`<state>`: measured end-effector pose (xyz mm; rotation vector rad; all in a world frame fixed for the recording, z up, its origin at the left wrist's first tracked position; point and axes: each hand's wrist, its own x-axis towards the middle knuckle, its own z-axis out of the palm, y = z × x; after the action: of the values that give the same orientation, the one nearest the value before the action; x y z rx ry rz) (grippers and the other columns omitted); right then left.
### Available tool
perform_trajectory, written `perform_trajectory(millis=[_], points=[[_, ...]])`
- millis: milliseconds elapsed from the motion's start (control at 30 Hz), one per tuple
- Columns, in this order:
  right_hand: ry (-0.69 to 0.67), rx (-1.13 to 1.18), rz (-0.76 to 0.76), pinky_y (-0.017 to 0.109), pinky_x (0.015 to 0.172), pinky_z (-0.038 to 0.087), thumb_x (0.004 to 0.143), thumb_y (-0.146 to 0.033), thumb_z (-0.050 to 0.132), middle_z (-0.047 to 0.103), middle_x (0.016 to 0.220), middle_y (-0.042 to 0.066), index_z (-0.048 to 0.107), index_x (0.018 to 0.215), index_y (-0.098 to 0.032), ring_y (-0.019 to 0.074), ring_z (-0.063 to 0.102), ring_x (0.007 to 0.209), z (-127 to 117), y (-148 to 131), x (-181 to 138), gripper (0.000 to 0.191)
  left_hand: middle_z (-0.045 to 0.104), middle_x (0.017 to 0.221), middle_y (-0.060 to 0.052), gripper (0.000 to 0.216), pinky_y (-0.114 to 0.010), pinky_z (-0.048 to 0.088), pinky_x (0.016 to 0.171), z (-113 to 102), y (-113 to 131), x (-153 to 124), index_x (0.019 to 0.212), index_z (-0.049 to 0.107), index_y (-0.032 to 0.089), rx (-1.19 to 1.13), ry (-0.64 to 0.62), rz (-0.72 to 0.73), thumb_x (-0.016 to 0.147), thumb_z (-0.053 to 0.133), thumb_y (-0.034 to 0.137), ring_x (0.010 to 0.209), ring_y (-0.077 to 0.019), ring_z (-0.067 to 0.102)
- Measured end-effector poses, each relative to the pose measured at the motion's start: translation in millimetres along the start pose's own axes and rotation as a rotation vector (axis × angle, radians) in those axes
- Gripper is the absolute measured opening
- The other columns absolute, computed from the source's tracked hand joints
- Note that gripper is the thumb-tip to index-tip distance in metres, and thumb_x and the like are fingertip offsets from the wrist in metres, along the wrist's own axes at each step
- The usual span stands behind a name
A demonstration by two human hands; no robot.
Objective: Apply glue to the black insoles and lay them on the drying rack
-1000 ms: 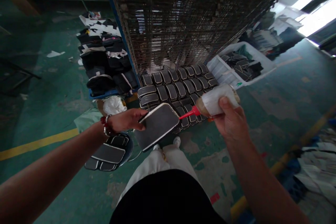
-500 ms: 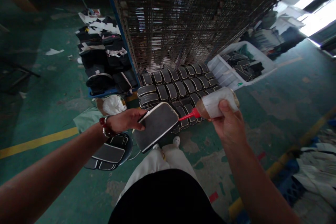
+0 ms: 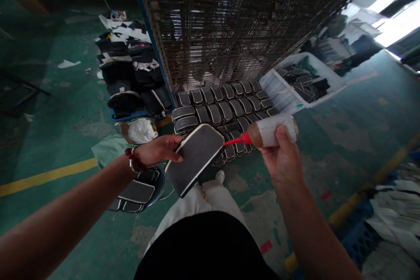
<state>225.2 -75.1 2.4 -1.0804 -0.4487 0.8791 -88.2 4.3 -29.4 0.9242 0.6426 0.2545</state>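
My left hand [image 3: 160, 152] grips a dark grey, rounded rectangular panel [image 3: 197, 155] by its left edge, thumb on top. A pale line runs along the panel's border. In my right hand [image 3: 282, 155] is a squeeze bottle [image 3: 272, 132] wrapped in white, with brownish contents and a long red nozzle [image 3: 236, 139]. The bottle lies nearly level, and the nozzle's tip meets or almost meets the panel's right edge. My fingers wrap round the bottle from below, the thumb on its near side.
Rows of similar dark pieces [image 3: 215, 113] lie below a tall wire rack [image 3: 223, 22]. A white bin [image 3: 285, 94] at the right holds more. Stacked black bundles [image 3: 114, 70] stand at the left, and a round stool [image 3: 159, 188] bears several panels by my left forearm.
The panel has turned slightly anticlockwise in my left hand. The bottle has levelled a little, its nozzle staying at the panel's right edge and shifting up slightly.
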Motion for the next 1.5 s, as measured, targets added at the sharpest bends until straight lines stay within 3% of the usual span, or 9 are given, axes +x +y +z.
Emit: perform_trajectory(millis=[100,533,733,833,1100,1333,1500], points=[[0.031,0.007,-0.023,0.031,0.069,0.063,0.077,-0.044,0.089,0.075,0.095,0.001,0.072,0.102,-0.023,0.0193,0.072,0.087,0.2,1.2,-0.8,0.037,0.082,0.092,-0.008,0.039,-0.032,0.060,0.080,2.7,-1.4,1.8,0.107,0.078,0.015,-0.052,0.002,0.020,0.068,0.086,0.014,0.082,-0.0216,0.076],[0.030,0.011,0.004,0.029,0.072,0.064,0.076,-0.040,0.090,0.076,0.100,-0.001,0.073,0.106,-0.026,0.0173,0.073,0.090,0.6,10.4,-22.0,0.036,0.082,0.089,-0.009,0.040,-0.031,0.062,0.075,9.5,-9.1,5.8,0.108,0.075,0.012,-0.211,0.037,0.016,0.068,0.083,0.008,0.078,-0.0217,0.077],[0.034,-0.039,-0.119,0.025,0.069,0.059,0.086,-0.042,0.082,0.074,0.097,-0.001,0.072,0.103,-0.026,0.0164,0.073,0.091,0.6,7.8,-16.1,0.026,0.082,0.095,-0.010,0.045,-0.035,0.061,0.078,13.9,-11.1,5.2,0.112,0.075,0.013,-0.236,0.056,0.008,0.068,0.082,0.007,0.080,-0.0225,0.077],[0.055,-0.031,-0.130,0.024,0.066,0.058,0.084,-0.041,0.083,0.073,0.095,-0.001,0.073,0.103,-0.025,0.0160,0.072,0.086,0.0,7.1,-13.1,0.027,0.082,0.097,-0.011,0.048,-0.035,0.061,0.080,16.3,-11.0,5.0,0.115,0.074,0.012,-0.251,0.059,0.008,0.068,0.082,0.006,0.081,-0.0226,0.077],[0.083,-0.009,-0.044,0.030,0.074,0.062,0.080,-0.038,0.086,0.075,0.103,0.001,0.074,0.103,-0.025,0.0185,0.072,0.094,1.4,11.3,-28.1,0.028,0.082,0.096,-0.011,0.049,-0.035,0.062,0.076,20.1,-14.0,6.5,0.114,0.072,0.011,-0.296,0.093,0.017,0.066,0.081,0.005,0.078,-0.0225,0.077],[0.009,-0.028,-0.043,0.034,0.079,0.064,0.083,-0.040,0.083,0.076,0.100,-0.001,0.074,0.107,-0.026,0.0186,0.073,0.091,-2.9,17.9,-37.7,0.029,0.082,0.097,-0.013,0.048,-0.036,0.063,0.075,18.5,-17.8,11.2,0.115,0.071,0.010,-0.326,0.109,0.011,0.068,0.080,0.006,0.079,-0.0237,0.077],[0.011,-0.015,-0.064,0.033,0.076,0.065,0.077,-0.042,0.088,0.077,0.095,0.001,0.074,0.107,-0.023,0.0184,0.074,0.084,-4.0,22.0,-43.9,0.037,0.082,0.094,-0.014,0.047,-0.036,0.063,0.072,20.2,-18.9,14.1,0.113,0.073,0.010,-0.363,0.140,-0.014,0.067,0.078,0.004,0.076,-0.0247,0.078]])
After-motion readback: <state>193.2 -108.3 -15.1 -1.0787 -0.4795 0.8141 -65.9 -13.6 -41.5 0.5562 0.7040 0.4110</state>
